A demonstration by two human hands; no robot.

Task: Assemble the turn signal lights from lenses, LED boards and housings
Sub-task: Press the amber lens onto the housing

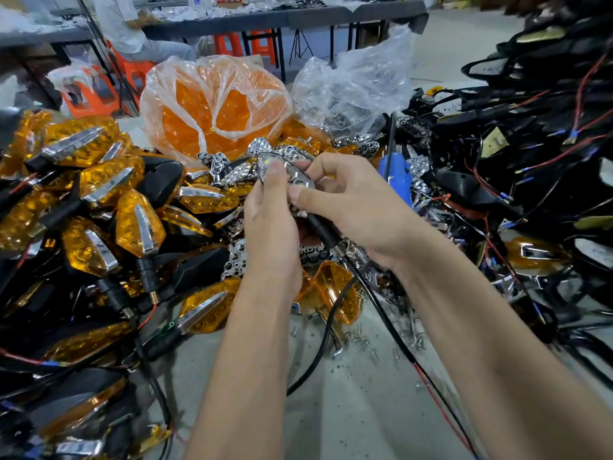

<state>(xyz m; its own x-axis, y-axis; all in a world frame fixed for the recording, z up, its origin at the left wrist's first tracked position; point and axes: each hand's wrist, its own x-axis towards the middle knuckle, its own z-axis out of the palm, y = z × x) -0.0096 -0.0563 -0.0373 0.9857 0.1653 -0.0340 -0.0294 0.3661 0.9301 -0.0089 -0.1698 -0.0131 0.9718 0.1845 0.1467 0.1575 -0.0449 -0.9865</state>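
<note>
Both my hands meet at the middle of the view over a turn signal light. My left hand presses its thumb on a chrome reflector piece seated in the housing. My right hand grips the same unit from the right, its fingers curled round the black housing stem. Black and red wires trail from the stem down toward me. A loose amber lens lies just below my hands. Loose chrome reflectors lie heaped behind them.
Finished amber lights pile up on the left. A plastic bag of amber lenses and a clear bag stand behind. Black housings with wires crowd the right. A blue tool and scattered screws lie nearby. A seated person is far back.
</note>
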